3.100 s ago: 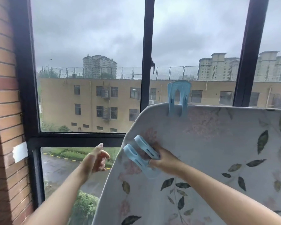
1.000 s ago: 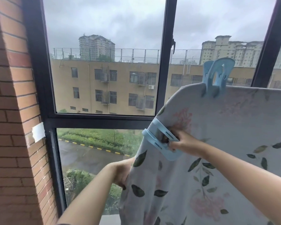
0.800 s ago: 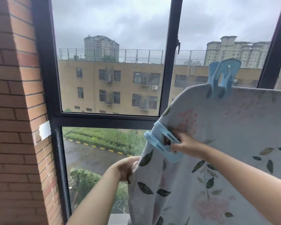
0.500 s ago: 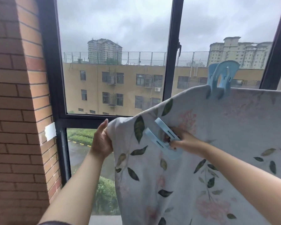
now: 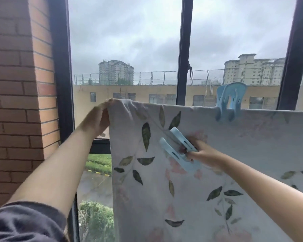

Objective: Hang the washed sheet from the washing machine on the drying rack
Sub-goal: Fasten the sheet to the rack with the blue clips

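Right: sheet (image 5: 208,180) hangs across centre and right of frame, white with leaf and faded pink flower print; its top edge runs level from the upper-left corner to the right edge, bottom and right side cut off by the frame; whatever bar carries it is hidden under the fold, so the rack itself can't be made out; left hand (image 5: 98,119) pinches the sheet's top-left corner, fingers closed on the cloth, thumb side hidden behind it; right hand (image 5: 201,153) at centre grips a light blue clip (image 5: 179,151), jaws parted toward upper left, lying against the sheet face, not biting any edge; second blue clip (image 5: 230,100) at upper right sits clamped on the top edge; no legible writing or brand anywhere; brick wall (image 5: 16,102) left, dark window frame (image 5: 184,49) behind.
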`<act>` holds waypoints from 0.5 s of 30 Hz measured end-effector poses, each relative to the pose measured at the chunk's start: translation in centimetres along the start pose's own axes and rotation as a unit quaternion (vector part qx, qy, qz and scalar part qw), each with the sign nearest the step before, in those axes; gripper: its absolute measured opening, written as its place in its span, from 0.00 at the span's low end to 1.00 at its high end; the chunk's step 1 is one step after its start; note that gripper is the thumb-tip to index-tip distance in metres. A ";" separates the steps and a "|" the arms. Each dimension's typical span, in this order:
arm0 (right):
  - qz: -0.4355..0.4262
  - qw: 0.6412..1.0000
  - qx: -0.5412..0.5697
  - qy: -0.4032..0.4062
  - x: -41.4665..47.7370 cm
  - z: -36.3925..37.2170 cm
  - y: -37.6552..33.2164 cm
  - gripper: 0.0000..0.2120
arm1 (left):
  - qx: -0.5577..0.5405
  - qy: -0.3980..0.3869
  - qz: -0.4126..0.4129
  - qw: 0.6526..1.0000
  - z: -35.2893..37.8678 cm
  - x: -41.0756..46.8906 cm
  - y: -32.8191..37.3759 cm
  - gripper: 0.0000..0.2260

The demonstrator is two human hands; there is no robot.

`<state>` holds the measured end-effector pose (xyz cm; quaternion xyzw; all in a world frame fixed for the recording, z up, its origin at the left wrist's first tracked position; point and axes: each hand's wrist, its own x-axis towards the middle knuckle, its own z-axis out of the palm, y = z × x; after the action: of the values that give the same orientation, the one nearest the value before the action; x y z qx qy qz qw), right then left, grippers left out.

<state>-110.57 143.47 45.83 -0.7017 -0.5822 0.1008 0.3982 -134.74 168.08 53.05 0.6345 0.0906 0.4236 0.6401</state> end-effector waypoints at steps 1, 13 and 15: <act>0.000 1.000 -0.004 0.006 0.2 -0.4 -0.1 0.16 | 0.033 0.000 -0.020 0.999 -0.1 0.2 0.1 0.14; 0.012 1.000 -0.024 0.010 0.2 -2.7 0.8 0.18 | 0.211 0.168 0.018 0.963 -1.3 4.1 -2.3 0.07; 0.017 1.000 -0.019 0.000 -0.3 -2.9 1.2 0.21 | 0.223 0.190 -0.013 0.956 -1.9 4.6 -3.4 0.09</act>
<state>-108.05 141.87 46.84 -0.7192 -0.5717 0.0961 0.3829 -131.62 173.04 51.60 0.6678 0.3112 0.4967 0.4588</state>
